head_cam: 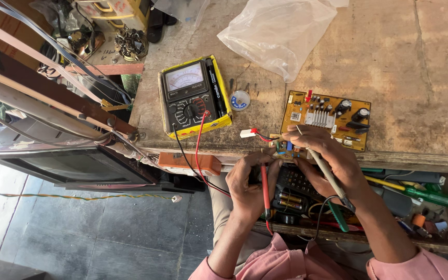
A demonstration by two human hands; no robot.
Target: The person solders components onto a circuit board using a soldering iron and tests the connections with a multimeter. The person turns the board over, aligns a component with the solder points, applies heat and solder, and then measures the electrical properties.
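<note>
A yellow circuit board (pixel 325 120) is laid flat at the near edge of the desk (pixel 416 62), its long axis running left to right along that edge. The right hand (pixel 327 155) is nearer to it: the fingers are clamped on a grey probe (pixel 321 163), whose tip is pointed up and away onto the board's near left corner. The left hand (pixel 250 184) is held just below and left of that corner, its fingers closed round a red probe (pixel 265 192) pointing toward the board. A small white connector (pixel 248 133) on red wire lies beside the corner. To the left, a yellow-cased analogue meter (pixel 194 97) is set, leads attached. A clear plastic bag (pixel 278 31) lies beyond the board.
</note>
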